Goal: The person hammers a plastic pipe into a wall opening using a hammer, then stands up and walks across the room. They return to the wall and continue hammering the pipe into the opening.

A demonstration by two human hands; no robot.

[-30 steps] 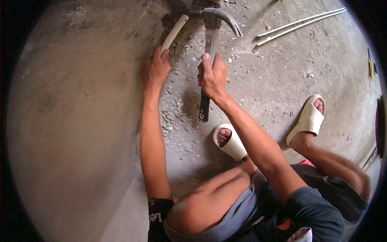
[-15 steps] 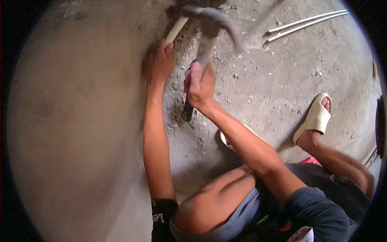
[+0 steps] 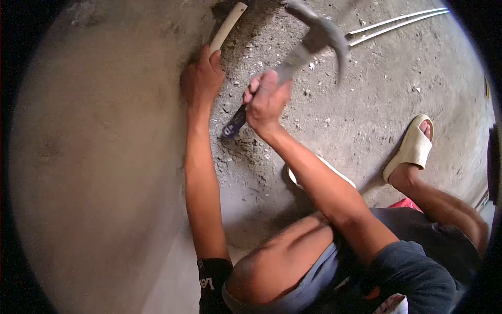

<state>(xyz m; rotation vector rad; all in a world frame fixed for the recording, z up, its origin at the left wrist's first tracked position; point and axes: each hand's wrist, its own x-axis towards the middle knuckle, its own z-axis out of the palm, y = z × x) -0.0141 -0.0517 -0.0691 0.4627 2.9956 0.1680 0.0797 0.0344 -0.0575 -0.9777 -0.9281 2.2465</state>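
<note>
My left hand (image 3: 203,81) is closed round the lower part of a cream-coloured rod (image 3: 228,29), against the wall. The rod slants up to the right, and a small hole shows near its tip; its lower end is hidden by my fingers. In my right hand (image 3: 268,102) is a claw hammer (image 3: 320,36), gripped by its dark handle. The hammer head, slightly blurred, is raised to the right of the rod and does not touch it. Crumbled rubble (image 3: 246,152) lies on the floor below both hands.
A plain wall (image 3: 104,146) rises on the left. Two thin white strips (image 3: 400,26) lie on the rough concrete floor (image 3: 355,99) at the upper right. My feet wear cream slides (image 3: 413,149), and a bit of something red (image 3: 407,204) shows beside my leg.
The hammer has swung away from the rod's tip, to the right, and its handle is tilted more. My left hand stays nearly in place, still gripping the rod.
</note>
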